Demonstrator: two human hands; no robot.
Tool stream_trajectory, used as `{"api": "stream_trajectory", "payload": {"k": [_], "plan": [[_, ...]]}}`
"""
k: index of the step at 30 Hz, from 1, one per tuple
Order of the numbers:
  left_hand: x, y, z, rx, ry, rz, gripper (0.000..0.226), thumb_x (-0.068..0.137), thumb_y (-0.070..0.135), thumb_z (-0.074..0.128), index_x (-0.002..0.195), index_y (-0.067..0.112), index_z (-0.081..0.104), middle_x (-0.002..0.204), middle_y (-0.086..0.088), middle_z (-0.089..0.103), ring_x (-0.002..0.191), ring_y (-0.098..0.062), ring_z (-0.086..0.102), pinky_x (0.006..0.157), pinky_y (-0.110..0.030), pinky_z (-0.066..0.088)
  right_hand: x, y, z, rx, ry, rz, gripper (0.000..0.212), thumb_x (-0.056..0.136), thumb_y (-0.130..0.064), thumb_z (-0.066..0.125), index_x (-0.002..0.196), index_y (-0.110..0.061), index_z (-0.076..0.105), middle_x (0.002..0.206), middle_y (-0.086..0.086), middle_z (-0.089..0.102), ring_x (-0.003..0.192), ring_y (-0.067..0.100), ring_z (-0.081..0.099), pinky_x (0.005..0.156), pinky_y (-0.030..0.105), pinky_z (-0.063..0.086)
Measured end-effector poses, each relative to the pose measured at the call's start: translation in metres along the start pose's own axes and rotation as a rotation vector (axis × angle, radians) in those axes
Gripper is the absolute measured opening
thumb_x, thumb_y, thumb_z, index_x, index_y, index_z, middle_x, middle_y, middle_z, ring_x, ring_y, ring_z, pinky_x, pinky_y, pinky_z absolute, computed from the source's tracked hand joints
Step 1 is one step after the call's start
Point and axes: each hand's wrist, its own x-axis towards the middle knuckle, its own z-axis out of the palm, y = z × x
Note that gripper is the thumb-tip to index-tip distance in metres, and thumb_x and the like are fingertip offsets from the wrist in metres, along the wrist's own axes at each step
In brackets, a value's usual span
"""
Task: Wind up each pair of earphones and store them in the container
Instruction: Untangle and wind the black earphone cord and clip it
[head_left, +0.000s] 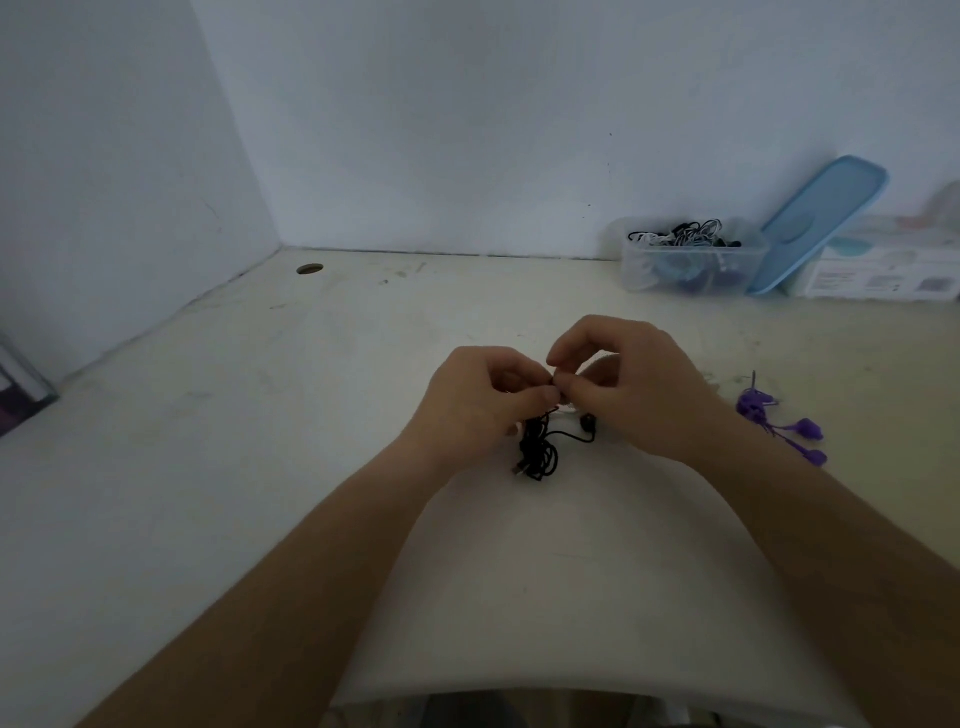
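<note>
Roughly lengthwise toward person: black earphones (537, 452)

Count: left hand (483, 400) + right hand (628, 384) = 2; 1 black earphone pair (540, 457) near centre; 1 purple earphone pair (779, 421) right; far right: 1 container (636, 273), tangled contents uncountable, 1 blue lid (826, 218), 1 white box (883, 275)

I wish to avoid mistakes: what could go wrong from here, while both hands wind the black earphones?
1. The black earphones hang in a loose bundle under the left hand and right hand, with one bud sticking out; the coil may come undone.
2. The purple earphones lie beside the right forearm, which might sweep them away.
3. The container looks heaped above its rim; another bundle may snag or spill.
</note>
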Motion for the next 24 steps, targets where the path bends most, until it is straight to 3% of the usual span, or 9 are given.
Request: {"api": "stream_trajectory", "payload": {"k": [5,9,12,15,19,24], "plan": [[-0.0009,0.0016,-0.0002,-0.107,0.019,-0.033,0.006,0.085,0.013,0.075,0.092,0.011,0.075,0.078,-0.002,0.076,0.064,-0.005,0.066,0.057,-0.017,0.05,0.0029,-0.0001,0.0045,0.135,0.03,0.077,0.012,0.088,-0.006,0.069,0.087,-0.018,0.068,0.086,-0.002,0.071,0.067,0.015,0.073,0.067,0.034,0.061],[-0.0002,0.0041,-0.0008,-0.15,0.053,-0.043,0.008,0.085,0.014,0.076,0.09,0.009,0.073,0.078,-0.006,0.076,0.065,-0.008,0.068,0.06,-0.018,0.053,0.0029,-0.0001,0.0046,0.357,0.056,0.166,0.002,0.086,-0.005,0.074,0.085,-0.007,0.073,0.08,0.008,0.075,0.073,0.021,0.074,0.071,0.029,0.06],[-0.0005,0.0038,-0.0013,-0.198,0.062,-0.07,0.011,0.084,0.013,0.077,0.091,0.007,0.071,0.083,-0.013,0.075,0.07,-0.014,0.069,0.064,-0.02,0.056,0.0017,0.0021,0.0021,0.437,0.013,0.199,0.014,0.08,-0.003,0.078,0.093,-0.007,0.076,0.085,0.006,0.077,0.082,0.019,0.075,0.078,0.026,0.059],[-0.0008,0.0029,-0.0019,-0.248,0.036,-0.087,0.01,0.084,0.006,0.076,0.093,0.005,0.071,0.086,-0.017,0.074,0.075,-0.017,0.07,0.072,-0.025,0.06,0.0015,0.0033,0.0022,0.491,-0.01,0.221,0.018,0.078,0.001,0.078,0.095,-0.005,0.075,0.087,0.01,0.077,0.085,0.022,0.075,0.08,0.028,0.06],[-0.0014,0.0026,-0.0051,-0.366,0.032,-0.115,0.013,0.081,0.0,0.076,0.091,0.008,0.073,0.082,-0.007,0.074,0.077,-0.013,0.071,0.079,-0.026,0.059,0.0015,0.0032,0.0016,0.547,0.008,0.24,0.016,0.082,0.006,0.073,0.095,-0.002,0.074,0.088,0.015,0.076,0.08,0.023,0.074,0.078,0.029,0.061],[-0.0009,0.0038,-0.0068,-0.558,0.056,-0.214,0.018,0.079,-0.006,0.074,0.093,0.005,0.073,0.094,-0.014,0.075,0.094,-0.022,0.073,0.086,-0.026,0.057,0.0005,0.0015,0.0012,0.557,0.028,0.236,0.014,0.084,0.006,0.071,0.095,-0.003,0.073,0.09,0.014,0.076,0.082,0.027,0.075,0.079,0.031,0.061]]}}
